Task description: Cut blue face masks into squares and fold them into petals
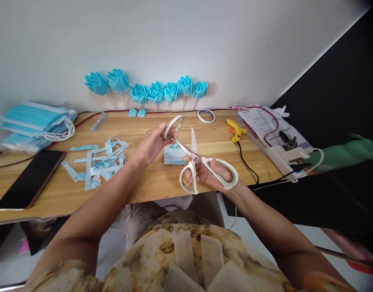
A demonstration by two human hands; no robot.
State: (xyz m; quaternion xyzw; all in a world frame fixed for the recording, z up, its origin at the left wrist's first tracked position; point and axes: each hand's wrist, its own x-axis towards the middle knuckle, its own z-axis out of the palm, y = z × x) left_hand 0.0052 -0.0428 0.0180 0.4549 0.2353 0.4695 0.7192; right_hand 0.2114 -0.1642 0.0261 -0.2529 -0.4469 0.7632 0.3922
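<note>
My left hand [156, 142] pinches a narrow roll of white tape [171, 126], held above the table. In my right hand [209, 172] is a pair of scissors [195, 157] with white handles, its blades spread apart. One blade tip reaches close to the fingers of my left hand; whether it touches them I cannot tell. A small bit of light blue material shows near those fingertips. Beneath the scissors lies a stack of light blue mask fabric [173, 156], partly hidden by my right hand.
Blue fabric roses [156, 92] on sticks lean along the wall. Cut mask strips [105, 160], a phone [31, 178] and a mask pile [34, 121] lie left. Another tape roll [206, 116], a yellow glue gun [236, 129] and a power strip [291, 160] lie right.
</note>
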